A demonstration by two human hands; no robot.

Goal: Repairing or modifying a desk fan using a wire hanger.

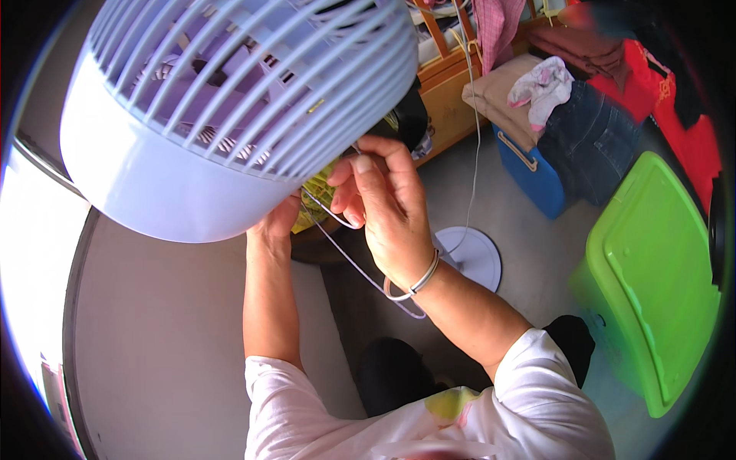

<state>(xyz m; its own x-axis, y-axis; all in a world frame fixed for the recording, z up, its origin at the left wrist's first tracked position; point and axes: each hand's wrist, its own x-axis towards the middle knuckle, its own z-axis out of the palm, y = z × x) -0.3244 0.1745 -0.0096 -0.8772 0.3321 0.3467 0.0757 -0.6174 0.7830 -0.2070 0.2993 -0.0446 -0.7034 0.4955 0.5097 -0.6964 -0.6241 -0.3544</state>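
A large rounded plastic body (176, 180), pale blue and white with a slatted grille (253, 84), fills the upper left close to me. Just below its right edge is my right hand (387, 203), thumb and fingers pinched together on a thin white cord (360, 268). The cord hangs in a loop that passes by my right wrist. My left hand (280, 216) reaches up under the lower edge of the slatted body, which hides most of its fingers. Behind the hands shows a yellow-green patterned thing (316, 195), partly covered.
On the floor stands a white round base (475, 264), with another thin cord running up from it. A green lidded box (652, 284) is at the right. Beyond it, jeans (590, 138) and other clothes lie over a blue bin (529, 176). A wooden frame (448, 100) stands behind.
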